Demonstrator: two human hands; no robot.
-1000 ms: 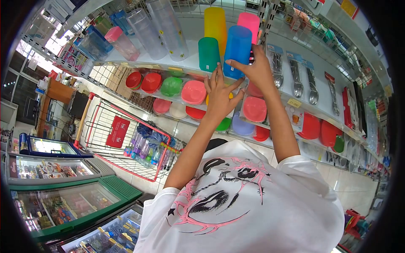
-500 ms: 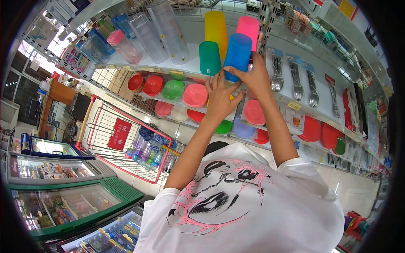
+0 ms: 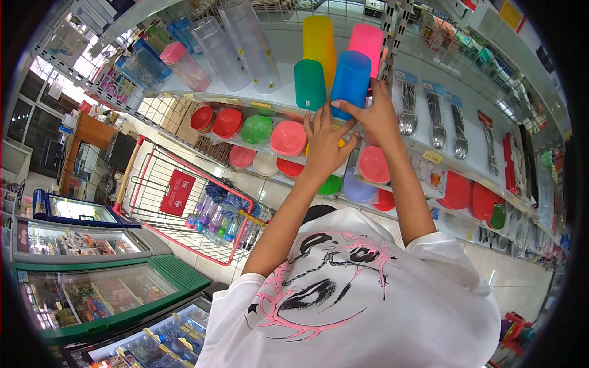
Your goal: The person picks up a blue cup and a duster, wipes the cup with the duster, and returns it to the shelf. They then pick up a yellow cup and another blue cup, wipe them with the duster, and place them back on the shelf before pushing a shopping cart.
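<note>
A tall blue plastic cup (image 3: 351,76) stands upright at the front of the shelf. My right hand (image 3: 377,116) grips its lower part, thumb across the front and fingers around the right side. Just below and to the left, my left hand (image 3: 326,140) has its fingers spread, with the fingertips up at the cup's base and the shelf edge. To the left of the blue cup is a shorter green cup (image 3: 310,84). Behind these two are a yellow cup (image 3: 318,43) and a pink cup (image 3: 366,46).
Clear tall containers (image 3: 248,49) stand further left on the shelf. Packaged spoons (image 3: 437,119) lie to the right. Colored bowls (image 3: 288,138) fill the racks below. A shopping cart (image 3: 184,196) with bottles stands at the left, beside glass-topped freezers (image 3: 92,294).
The view has shifted slightly, so the shelf and cups appear a little further right. Both hands keep nearly the same position at the blue cup.
</note>
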